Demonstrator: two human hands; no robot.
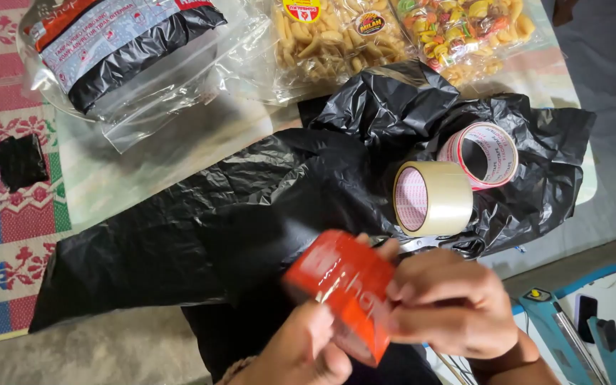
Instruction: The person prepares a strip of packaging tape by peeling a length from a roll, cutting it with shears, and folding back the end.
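Orange-red tape strip [347, 289], printed, glossy, held low in the frame between both hands and stretched flat over a sheet of black plastic bag [201, 235] spread across the work surface; the stretch likely keeps the adhesive from folding onto itself. Left hand [301, 353]: fingers pinched on the strip's lower near edge, thumb on top. Right hand [447, 303]: fingers curled and gripping the strip's far side, thumb and forefinger pressing its upper corner. Clear tape roll [433, 198]: on its edge atop the crumpled upper part of the black plastic, just beside the hands, within reach. Printed tape roll [486, 153], white with red lettering: leaning behind and touching the clear roll. Metal tool, possibly scissors [422, 244]: only partly visible under the right hand, kind uncertain. Clear bag holding a grey-and-black printed pouch [126, 46]: top left, well apart. Two clear packets of fried snacks [329, 39], one pale, one multicoloured [465, 28]: top edge. Small black folded piece [19, 162]: on a woven patterned mat [1, 235] at left. Blue heat-sealer-like device [572, 335]: lower right, on the floor.
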